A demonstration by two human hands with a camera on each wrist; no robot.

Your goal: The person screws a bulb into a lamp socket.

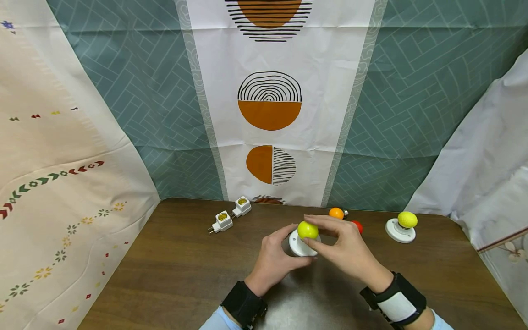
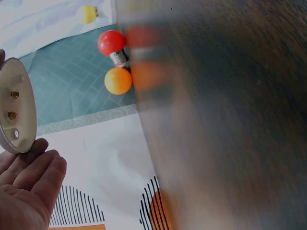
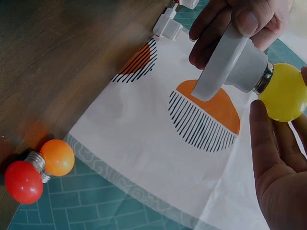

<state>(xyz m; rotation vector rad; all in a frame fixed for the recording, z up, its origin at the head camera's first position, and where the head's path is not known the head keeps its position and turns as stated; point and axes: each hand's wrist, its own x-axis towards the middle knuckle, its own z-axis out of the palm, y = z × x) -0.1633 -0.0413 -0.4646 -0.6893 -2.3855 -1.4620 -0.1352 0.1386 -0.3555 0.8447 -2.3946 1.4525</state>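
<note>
Above the middle of the table, my left hand [image 1: 272,259] grips a round white lamp holder [image 1: 298,248] by its rim. A yellow light bulb [image 1: 308,230] sits in its socket, and part of the bulb's metal cap shows at the socket mouth in the right wrist view. My right hand [image 1: 350,250] pinches the yellow glass between thumb and fingers. In the left wrist view the holder's underside [image 2: 26,108] faces the camera, with brass screws inside.
Behind my right hand lie an orange bulb [image 1: 336,213] and a red bulb [image 1: 357,227]. Farther right, another white lamp holder [image 1: 399,233] bears a yellow bulb [image 1: 407,219]. Two white plug-in sockets [image 1: 223,221] lie at the back left of the brown table [image 1: 173,275]. Cloth hangs behind.
</note>
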